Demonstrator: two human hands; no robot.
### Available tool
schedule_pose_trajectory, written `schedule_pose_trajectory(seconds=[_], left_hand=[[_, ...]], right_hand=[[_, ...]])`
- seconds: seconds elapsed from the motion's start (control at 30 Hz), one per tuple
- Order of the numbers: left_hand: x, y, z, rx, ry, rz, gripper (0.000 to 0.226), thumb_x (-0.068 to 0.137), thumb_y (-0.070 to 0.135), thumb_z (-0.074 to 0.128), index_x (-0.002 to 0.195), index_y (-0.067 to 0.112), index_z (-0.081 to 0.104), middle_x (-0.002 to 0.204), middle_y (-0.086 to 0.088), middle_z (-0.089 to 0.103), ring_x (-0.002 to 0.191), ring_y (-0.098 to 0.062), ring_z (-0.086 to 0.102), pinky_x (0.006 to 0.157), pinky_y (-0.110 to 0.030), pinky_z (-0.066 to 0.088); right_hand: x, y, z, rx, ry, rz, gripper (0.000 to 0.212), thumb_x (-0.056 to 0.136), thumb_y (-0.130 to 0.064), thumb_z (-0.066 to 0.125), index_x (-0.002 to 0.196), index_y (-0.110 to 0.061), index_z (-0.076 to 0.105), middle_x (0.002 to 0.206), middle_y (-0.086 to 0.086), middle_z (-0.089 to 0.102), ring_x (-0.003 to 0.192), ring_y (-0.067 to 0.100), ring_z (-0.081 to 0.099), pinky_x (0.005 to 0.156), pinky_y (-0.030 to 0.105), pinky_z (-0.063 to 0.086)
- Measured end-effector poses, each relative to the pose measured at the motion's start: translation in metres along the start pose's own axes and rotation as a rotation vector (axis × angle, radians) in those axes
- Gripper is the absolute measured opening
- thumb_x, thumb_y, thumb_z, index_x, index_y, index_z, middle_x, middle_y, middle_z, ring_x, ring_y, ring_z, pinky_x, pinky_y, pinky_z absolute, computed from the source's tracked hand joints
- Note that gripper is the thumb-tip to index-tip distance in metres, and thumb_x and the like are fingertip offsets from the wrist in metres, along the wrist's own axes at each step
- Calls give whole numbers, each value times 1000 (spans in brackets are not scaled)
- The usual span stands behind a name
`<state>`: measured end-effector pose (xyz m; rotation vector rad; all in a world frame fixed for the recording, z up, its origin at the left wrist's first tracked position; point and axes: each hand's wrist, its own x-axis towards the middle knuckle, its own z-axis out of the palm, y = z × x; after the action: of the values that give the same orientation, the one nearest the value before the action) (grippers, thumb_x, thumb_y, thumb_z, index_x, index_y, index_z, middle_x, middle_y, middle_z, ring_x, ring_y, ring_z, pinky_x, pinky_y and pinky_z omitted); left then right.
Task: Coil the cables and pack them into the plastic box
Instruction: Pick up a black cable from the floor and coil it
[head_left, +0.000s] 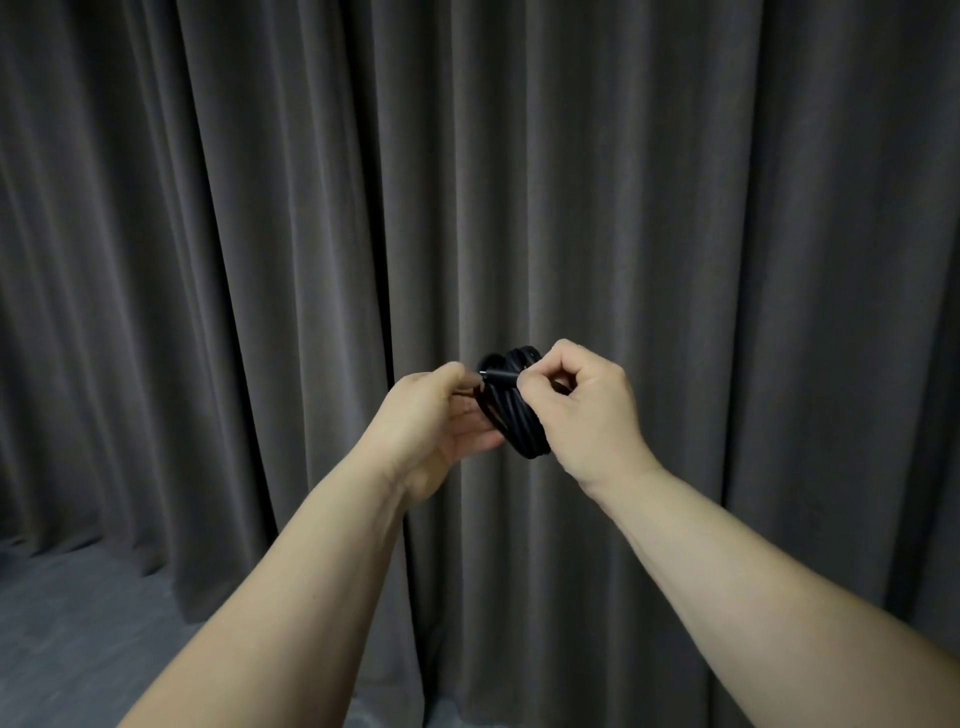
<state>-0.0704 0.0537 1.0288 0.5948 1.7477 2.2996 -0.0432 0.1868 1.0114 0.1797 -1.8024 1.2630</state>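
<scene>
Head view: black cable coil (511, 415), judged light and springy, gripped by left hand (436, 421) beside it, right hand (592, 410) pinching its plug end across the top.

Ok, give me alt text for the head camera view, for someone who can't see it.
Two bare hands hold a coiled black cable at arm's length: the left hand supports the coil, while the right hand pinches the cable's plug end across it. Behind hangs a dark grey pleated curtain, with grey floor at lower left.
</scene>
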Motion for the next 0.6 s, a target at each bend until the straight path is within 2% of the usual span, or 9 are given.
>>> schedule_pose_trajectory(seconds=[0.1, 0.17, 0.27, 0.43, 0.53, 0.6], left_hand=[[2, -4, -1, 19, 12, 0, 16, 99, 14, 50, 97, 3, 61, 74, -11, 71, 68, -21, 70, 63, -30, 59], [4, -7, -1, 61, 47, 30, 13, 100, 14, 51, 91, 6, 56, 67, -6, 70, 60, -16, 69, 58, -29, 57], [7, -13, -1, 153, 108, 114, 18, 100, 13, 52, 82, 9, 50, 54, 2, 63, 48, -10, 62, 63, -33, 56], [9, -18, 3, 319, 182, 268, 23, 98, 11, 52, 76, 10, 46, 63, -4, 54, 60, -16, 58, 62, -35, 58], [9, -21, 3, 431, 184, 356, 23, 98, 14, 52, 77, 14, 45, 68, -6, 52, 68, -21, 52, 70, -44, 60], [9, -24, 2, 484, 171, 400, 23, 96, 18, 53, 75, 21, 46, 66, -1, 52, 67, -21, 51, 75, -55, 58]], right_hand=[[-1, 4, -1, -18, -40, -5, 21, 79, -7, 63, 62, -17, 57, 62, -8, 48, 59, 6, 45, 58, 18, 35], [-3, 7, -1, -6, -63, 1, 20, 80, -8, 65, 64, -18, 60, 66, -3, 53, 61, 5, 47, 60, 19, 37], [-4, 11, -3, 4, -87, 4, 15, 81, -10, 67, 69, -17, 64, 75, 5, 59, 67, 9, 53, 64, 23, 43], [-7, 16, -2, -19, -71, -6, 13, 82, -11, 68, 71, -16, 64, 77, 3, 58, 68, 9, 53, 65, 23, 44], [-9, 19, -1, -26, -54, -30, 14, 82, -11, 68, 71, -18, 63, 77, 1, 57, 69, 8, 54, 65, 19, 44], [-10, 20, -1, -44, -36, -55, 13, 82, -10, 68, 72, -16, 64, 75, -2, 56, 68, 6, 53, 64, 16, 42]])
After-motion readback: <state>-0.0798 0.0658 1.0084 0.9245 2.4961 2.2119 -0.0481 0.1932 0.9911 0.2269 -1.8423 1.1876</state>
